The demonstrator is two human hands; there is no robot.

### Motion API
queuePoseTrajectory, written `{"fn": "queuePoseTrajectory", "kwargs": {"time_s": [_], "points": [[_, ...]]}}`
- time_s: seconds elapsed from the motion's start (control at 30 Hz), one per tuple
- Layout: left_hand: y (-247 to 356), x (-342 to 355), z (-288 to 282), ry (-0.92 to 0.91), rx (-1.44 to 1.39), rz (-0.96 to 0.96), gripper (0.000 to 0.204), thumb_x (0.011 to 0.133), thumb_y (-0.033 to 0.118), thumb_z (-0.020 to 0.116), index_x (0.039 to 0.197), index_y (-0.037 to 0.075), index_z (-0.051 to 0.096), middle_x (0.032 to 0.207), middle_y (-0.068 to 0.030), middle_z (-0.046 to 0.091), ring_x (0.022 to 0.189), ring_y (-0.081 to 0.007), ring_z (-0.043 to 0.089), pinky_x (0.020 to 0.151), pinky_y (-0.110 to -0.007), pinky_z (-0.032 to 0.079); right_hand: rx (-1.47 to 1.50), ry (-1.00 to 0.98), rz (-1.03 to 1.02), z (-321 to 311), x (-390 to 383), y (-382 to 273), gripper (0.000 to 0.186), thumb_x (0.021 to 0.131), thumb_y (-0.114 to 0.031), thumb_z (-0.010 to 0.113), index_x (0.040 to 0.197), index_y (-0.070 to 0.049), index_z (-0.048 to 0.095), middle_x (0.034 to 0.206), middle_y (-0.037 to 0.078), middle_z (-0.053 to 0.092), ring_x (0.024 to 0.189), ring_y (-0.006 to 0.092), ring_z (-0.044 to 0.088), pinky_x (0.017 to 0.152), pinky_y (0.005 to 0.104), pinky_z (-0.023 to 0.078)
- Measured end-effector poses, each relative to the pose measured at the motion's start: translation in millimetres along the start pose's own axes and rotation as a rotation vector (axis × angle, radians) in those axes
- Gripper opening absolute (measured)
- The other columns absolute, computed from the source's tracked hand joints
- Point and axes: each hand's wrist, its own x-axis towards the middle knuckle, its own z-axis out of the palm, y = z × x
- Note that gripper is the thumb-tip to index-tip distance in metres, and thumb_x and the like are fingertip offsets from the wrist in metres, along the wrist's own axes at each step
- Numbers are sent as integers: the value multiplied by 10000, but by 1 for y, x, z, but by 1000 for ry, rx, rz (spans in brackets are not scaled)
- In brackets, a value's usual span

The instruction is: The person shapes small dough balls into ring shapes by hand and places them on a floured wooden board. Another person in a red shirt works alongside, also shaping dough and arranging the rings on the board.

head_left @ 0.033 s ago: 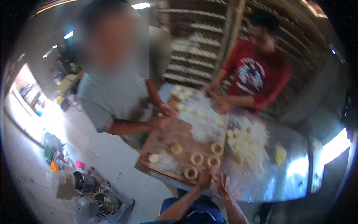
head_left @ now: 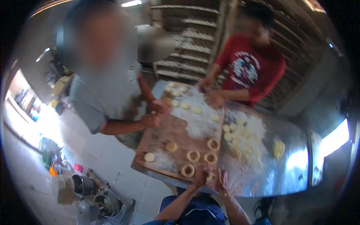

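My left hand (head_left: 201,176) and my right hand (head_left: 221,181) are close together at the near edge of the wooden board (head_left: 157,140). Their fingers are curled in around a small pale piece of dough (head_left: 210,174), mostly hidden and slightly blurred. Just beyond my hands lie several dough rings, among them one ring (head_left: 188,170) beside my left hand and another (head_left: 210,158) straight ahead. Farther left on the board rest a flat dough round (head_left: 149,157) and a browner round (head_left: 171,146).
Flour (head_left: 198,123) and several dough rounds (head_left: 185,105) cover the board's far part. On the metal table (head_left: 277,180) to the right is a floury heap of dough pieces (head_left: 243,140) and a yellow lump (head_left: 279,149). Two co-workers stand across, one in grey (head_left: 105,90), one in red (head_left: 245,67).
The whole scene has shifted slightly left and up as my view turns. My hands stay together at the board's edge; the dough rings keep their places on it.
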Motion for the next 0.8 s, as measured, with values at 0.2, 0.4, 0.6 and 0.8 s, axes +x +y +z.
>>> {"fn": "queuePoseTrajectory", "kwargs": {"time_s": [0.2,0.4,0.6,0.8], "points": [[-11,77,-103,64,-44,-180,335,987,288,462,1099,-2,587,938,-147,618,740,-318,595,720,-399,495,676,-329,347,17,53,26,484,806,-194,688,1222,4,539,1027,242,611,953,349,600,791,421,481],[-104,171,-95,46,181,-429,336,954,307,505,1028,-17,554,973,-233,590,884,-384,546,799,-495,429,370,-384,643,16,171,11,563,784,-202,708,1254,6,477,1128,229,599,1031,373,596,825,473,484],[-113,189,-111,-202,-9,-433,349,884,251,651,1116,1,575,1022,-171,605,1013,-349,557,900,-464,447,230,-181,673,-17,87,75,521,794,-245,709,1203,9,510,1083,242,597,963,395,601,804,472,479],[-54,185,-73,146,-2,-430,338,856,148,661,1152,37,541,1050,-151,576,988,-321,562,848,-439,454,-191,16,683,-45,26,182,323,832,-221,646,1086,-27,599,998,200,618,987,428,542,868,501,418]]}}
